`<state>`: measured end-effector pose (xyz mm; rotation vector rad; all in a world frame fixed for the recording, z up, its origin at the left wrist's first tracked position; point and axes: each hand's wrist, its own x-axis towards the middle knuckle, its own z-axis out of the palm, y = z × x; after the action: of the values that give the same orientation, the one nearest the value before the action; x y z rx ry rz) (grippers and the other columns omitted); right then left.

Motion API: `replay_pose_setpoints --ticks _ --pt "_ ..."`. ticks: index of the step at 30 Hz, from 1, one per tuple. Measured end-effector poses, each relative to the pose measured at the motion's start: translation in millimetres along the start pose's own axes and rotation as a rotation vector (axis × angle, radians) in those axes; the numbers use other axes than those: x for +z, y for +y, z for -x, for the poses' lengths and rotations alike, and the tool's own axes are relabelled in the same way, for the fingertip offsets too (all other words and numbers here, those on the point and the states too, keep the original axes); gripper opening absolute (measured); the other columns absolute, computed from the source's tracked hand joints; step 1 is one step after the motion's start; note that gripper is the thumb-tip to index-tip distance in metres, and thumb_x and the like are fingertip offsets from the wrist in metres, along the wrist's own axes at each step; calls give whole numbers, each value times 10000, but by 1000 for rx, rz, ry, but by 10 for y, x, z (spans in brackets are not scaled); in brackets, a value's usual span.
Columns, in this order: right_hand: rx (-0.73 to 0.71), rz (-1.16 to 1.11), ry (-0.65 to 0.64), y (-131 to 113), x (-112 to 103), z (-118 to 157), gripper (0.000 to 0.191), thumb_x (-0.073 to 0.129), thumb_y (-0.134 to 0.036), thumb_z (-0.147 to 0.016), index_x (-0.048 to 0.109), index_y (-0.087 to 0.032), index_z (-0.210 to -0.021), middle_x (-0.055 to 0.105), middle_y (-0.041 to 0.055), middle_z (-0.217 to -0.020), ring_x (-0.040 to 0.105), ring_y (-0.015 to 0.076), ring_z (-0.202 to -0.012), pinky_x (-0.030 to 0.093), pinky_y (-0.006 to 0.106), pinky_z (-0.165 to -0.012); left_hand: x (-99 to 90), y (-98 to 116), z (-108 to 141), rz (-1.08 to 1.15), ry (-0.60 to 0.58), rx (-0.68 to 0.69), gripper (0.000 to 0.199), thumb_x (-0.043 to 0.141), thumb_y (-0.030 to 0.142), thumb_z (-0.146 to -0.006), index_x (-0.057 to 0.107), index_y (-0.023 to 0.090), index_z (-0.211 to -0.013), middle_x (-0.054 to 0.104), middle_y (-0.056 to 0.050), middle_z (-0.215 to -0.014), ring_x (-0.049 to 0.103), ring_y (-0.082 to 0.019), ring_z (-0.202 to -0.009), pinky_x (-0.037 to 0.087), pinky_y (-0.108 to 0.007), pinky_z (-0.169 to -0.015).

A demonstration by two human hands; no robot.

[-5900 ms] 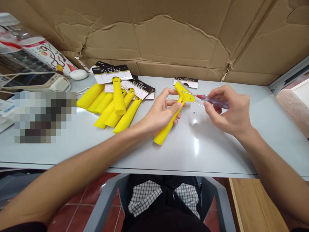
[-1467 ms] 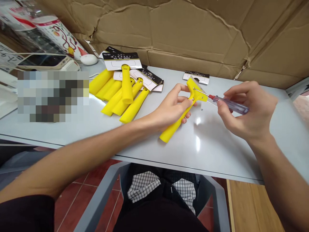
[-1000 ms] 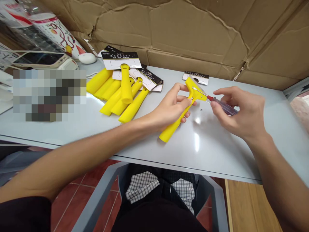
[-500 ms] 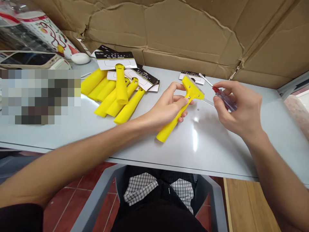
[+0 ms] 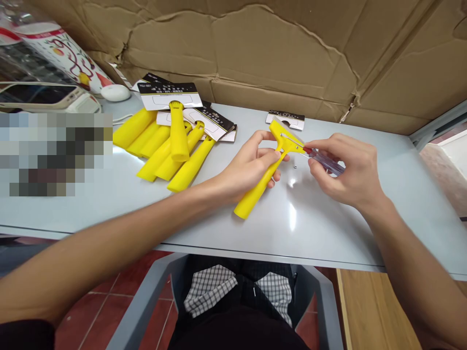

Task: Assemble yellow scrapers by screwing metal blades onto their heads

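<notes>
My left hand (image 5: 255,165) is closed around the neck of a yellow scraper (image 5: 251,199), whose wide head points up and away from me. A metal blade edge shows along the far side of that head. In my right hand (image 5: 346,165) is a screwdriver (image 5: 326,162) with a clear purple handle and a red collar. Its shaft lies across the scraper head, with the tip at the screw near the left end. A second screw sits at the head's right end. On the table below lies a small loose screw or nut (image 5: 295,167), too small to tell which.
Several yellow scraper handles (image 5: 178,133) with black-and-white cards lie at the left. Another card (image 5: 285,120) rests by the cardboard (image 5: 277,58) at the back. A white mouse (image 5: 116,93), a phone-like device (image 5: 40,95) and bottles stand at the far left. The table's front edge is near me.
My right hand has moved left and lowered the screwdriver from above the table onto the scraper head. My left hand keeps its hold on the scraper. The view has shifted slightly.
</notes>
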<state>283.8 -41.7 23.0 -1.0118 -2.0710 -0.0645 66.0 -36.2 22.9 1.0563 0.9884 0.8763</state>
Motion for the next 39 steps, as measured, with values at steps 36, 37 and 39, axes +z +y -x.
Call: replay_pose_setpoints --ticks 36,37,39 --pt "-89 13 84 -20 -44 8 141 719 -162 -907 736 -289 -964 663 -12 -795 578 141 -583 442 314 -521 -35 -29 15 -190 5 100 343 698 217 -964 506 279 -1241 751 -73 -1101 565 -94 -580 439 -264 -541" --pt "-56 1 87 -23 -36 15 115 733 -179 -896 715 -275 -955 658 -30 -739 569 134 -548 433 311 -514 -33 -27 17 -197 6 100 347 697 214 -962 505 277 -1244 749 -70 -1095 565 -93 -576 443 -266 -542" --pt "0 -10 115 -33 -28 28 81 745 -222 -894 673 -258 -900 583 -72 -594 500 114 -457 384 303 -475 -34 -42 14 -210 8 98 340 686 208 -966 498 273 -1242 740 -61 -1070 563 -90 -568 447 -266 -541"
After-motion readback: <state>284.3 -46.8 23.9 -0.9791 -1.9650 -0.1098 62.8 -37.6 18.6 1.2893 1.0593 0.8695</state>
